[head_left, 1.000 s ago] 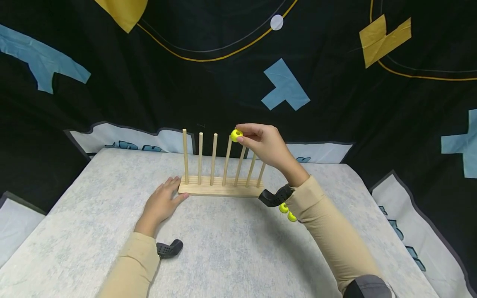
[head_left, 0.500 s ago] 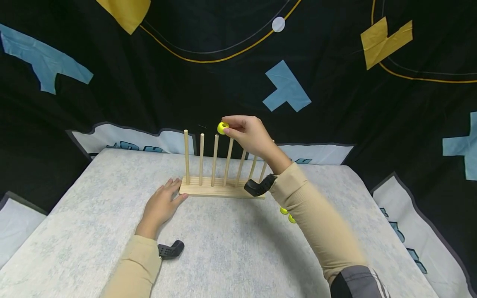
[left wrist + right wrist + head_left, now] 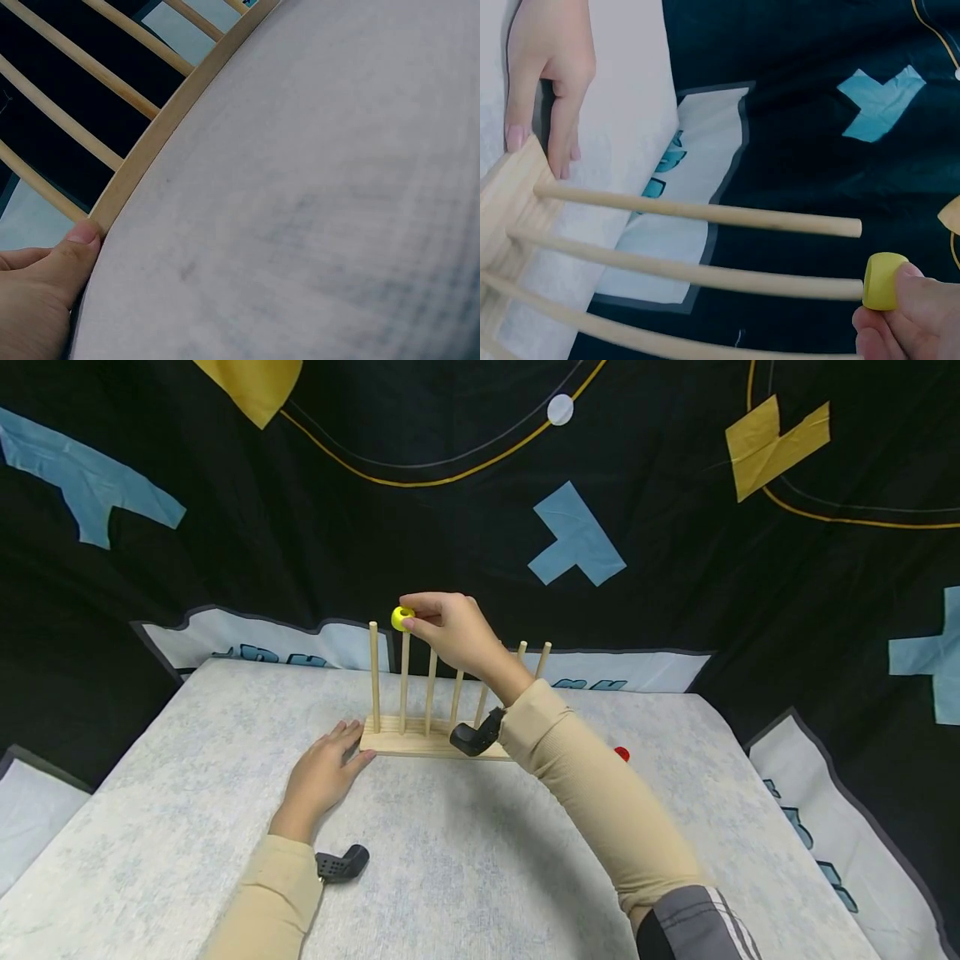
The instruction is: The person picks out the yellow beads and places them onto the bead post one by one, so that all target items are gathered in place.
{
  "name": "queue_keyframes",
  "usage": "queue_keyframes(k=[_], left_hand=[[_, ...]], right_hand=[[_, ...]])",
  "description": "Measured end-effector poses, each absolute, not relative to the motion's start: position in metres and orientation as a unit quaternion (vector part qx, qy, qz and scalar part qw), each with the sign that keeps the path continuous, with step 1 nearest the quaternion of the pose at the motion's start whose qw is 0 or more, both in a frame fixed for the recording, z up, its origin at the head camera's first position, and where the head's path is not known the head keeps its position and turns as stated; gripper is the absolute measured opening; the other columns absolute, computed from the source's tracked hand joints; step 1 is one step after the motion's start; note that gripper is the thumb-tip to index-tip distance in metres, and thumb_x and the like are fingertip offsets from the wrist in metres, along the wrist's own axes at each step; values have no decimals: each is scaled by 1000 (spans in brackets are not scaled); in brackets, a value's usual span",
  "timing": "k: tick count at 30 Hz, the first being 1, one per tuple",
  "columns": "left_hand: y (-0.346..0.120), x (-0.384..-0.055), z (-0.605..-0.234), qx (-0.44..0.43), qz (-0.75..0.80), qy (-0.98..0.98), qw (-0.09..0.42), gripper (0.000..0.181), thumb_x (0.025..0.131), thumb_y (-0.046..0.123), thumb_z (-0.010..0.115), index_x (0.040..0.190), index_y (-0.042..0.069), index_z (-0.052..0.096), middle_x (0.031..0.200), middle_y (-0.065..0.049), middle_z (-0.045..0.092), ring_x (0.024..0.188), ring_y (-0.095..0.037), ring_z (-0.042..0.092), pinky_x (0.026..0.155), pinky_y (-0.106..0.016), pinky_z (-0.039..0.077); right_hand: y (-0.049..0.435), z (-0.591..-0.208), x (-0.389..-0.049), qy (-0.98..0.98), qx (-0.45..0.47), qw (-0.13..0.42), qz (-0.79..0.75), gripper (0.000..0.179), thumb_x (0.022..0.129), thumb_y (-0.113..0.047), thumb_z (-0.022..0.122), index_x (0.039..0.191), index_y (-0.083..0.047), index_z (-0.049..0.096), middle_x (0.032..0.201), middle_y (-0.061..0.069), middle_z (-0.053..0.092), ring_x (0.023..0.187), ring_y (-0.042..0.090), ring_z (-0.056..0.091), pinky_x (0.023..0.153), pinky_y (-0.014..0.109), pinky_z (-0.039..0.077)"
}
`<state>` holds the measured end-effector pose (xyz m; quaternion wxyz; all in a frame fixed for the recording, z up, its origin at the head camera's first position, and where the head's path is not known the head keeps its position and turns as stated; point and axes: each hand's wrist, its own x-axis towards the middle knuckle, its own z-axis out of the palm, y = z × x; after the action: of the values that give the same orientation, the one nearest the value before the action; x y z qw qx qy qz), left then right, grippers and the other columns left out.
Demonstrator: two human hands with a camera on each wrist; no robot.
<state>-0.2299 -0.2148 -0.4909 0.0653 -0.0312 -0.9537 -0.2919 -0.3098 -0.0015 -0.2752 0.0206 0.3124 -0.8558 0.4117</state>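
Observation:
My right hand (image 3: 459, 631) pinches a yellow bead (image 3: 401, 622) with a hole through it, between thumb and fingers. The bead is right at the top of the second peg (image 3: 404, 685) from the left on a wooden peg rack (image 3: 405, 745). In the right wrist view, the yellow bead (image 3: 883, 281) meets that peg's tip, its opening facing the peg. My left hand (image 3: 318, 781) holds the left end of the rack's base, thumb at the front corner and fingers round the side. The left wrist view shows the thumb (image 3: 79, 236) against the base's edge.
The rack's upright pegs stand in a row, the right ones partly behind my right forearm. A small red piece (image 3: 622, 753) lies to the right, beside the sleeve. The pale patterned table (image 3: 420, 860) ends at a black curtain (image 3: 420, 543) with taped shapes.
My right hand has carried the yellow bead leftward along the peg tops to the second peg. Its forearm now covers the two yellow beads on the table and uncovers the red piece.

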Motion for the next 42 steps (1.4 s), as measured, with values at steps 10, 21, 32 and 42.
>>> queue_keyframes(k=[10,21,32,42], left_hand=[[-213,-226,-490,-28,-284,-956,67,61,100,38,58,149,5,44,157,-16,39,147,-42,32,115,-66,29],[-213,-225,-491,-24,-284,-956,72,60,100,37,59,148,5,45,156,-16,41,146,-41,33,116,-65,29],[-213,-227,-491,-24,-283,-956,74,59,100,37,59,148,6,45,155,-15,42,146,-40,34,116,-65,30],[-212,-227,-491,-17,-288,-955,73,60,100,39,59,149,7,45,155,-15,43,147,-39,34,116,-65,30]], right_hand=[[-24,-275,-310,-846,323,13,424,40,96,-15,66,135,-7,61,130,6,68,110,10,68,92,14,55],[-36,-276,-310,-856,334,12,393,40,97,-18,65,135,-7,61,126,6,69,109,11,68,91,13,54],[-34,-279,-309,-871,332,7,362,38,97,-19,65,134,-9,62,126,4,69,110,11,67,92,15,54],[-35,-279,-308,-872,339,4,354,38,98,-18,65,134,-7,62,123,5,70,105,11,67,89,14,55]])
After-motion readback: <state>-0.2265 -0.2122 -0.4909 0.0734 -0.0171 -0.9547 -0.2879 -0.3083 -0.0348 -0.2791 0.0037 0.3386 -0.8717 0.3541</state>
